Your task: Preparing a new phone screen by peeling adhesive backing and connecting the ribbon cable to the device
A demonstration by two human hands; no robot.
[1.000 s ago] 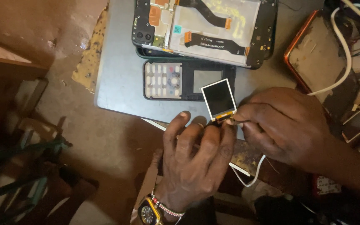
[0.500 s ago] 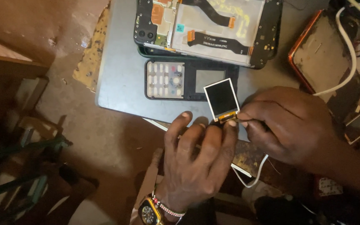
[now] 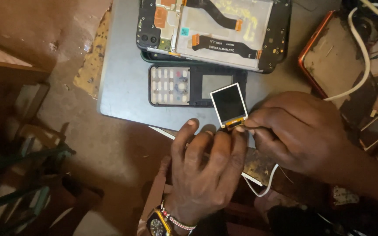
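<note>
Glossy glass display [image 3: 229, 104], matt grey board [image 3: 123, 87]
</note>
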